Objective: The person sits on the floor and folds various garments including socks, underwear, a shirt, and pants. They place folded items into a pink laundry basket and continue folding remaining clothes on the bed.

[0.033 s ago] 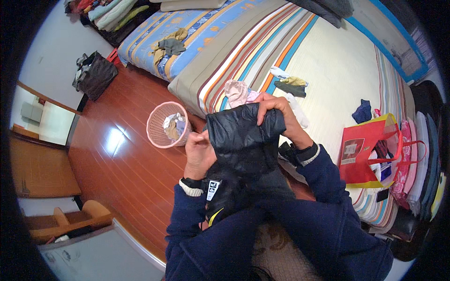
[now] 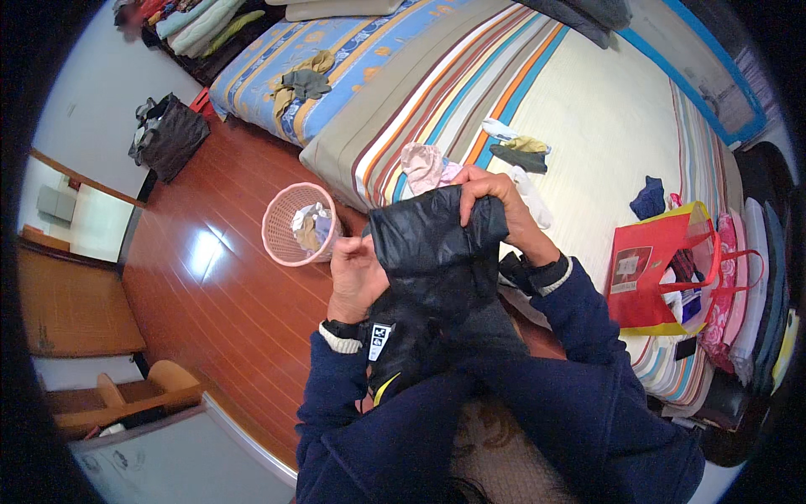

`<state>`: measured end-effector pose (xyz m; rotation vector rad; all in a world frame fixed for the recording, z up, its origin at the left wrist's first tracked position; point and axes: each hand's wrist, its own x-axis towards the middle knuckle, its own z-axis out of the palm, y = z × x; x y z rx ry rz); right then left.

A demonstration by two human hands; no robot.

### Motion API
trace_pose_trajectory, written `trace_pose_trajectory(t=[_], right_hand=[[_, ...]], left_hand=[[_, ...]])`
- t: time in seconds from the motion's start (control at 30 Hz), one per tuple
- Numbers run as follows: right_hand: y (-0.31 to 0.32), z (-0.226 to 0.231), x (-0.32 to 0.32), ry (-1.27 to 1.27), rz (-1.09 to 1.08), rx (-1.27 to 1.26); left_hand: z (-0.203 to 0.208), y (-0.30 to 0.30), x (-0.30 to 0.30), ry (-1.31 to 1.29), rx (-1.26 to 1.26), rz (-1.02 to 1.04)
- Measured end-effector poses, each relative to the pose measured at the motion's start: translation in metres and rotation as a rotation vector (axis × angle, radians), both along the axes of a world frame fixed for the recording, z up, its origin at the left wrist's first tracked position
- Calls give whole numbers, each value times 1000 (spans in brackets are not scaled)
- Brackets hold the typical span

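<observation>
Between my two hands, above my lap, is a folded piece of black shiny cloth (image 2: 432,239); its exact kind cannot be made out. My left hand (image 2: 356,277) grips its left edge, with the thumb up and the other fingers partly hidden behind it. On the opposite side, my right hand (image 2: 502,210) is closed over the upper right corner, fingers curled onto the front. Pink cloth (image 2: 421,165) lies on the bed just beyond the held piece. Several socks (image 2: 519,157) are scattered there too, beyond my right hand.
A pink basket (image 2: 277,239) with small clothes stands on the wooden floor to the left. The striped bed (image 2: 604,109) fills the far side. At right stand a red bag (image 2: 634,290) of clothes and a dark blue item (image 2: 648,200). A dark bag (image 2: 172,139) sits by the wall.
</observation>
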<state>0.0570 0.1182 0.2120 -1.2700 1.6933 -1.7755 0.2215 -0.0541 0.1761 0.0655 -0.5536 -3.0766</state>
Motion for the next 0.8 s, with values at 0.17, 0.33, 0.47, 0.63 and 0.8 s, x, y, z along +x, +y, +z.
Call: trace_pose_trajectory(t=[0.17,0.33,0.47,0.63,0.8], right_hand=[[-2,-2,7,193,115,95],[4,-9,-2,-141,203,54],[21,-39,9,-813,402,-86],[24,-98,43,-1587,476,-323],[17,-114,44,-1522,245,-217]], left_hand=[[16,9,3,-240,-568,-34],[28,13,4,-292,-555,33],[26,2,6,-291,-323,209],[8,-13,-2,-259,-133,267],[-7,-19,-9,-327,-297,417]])
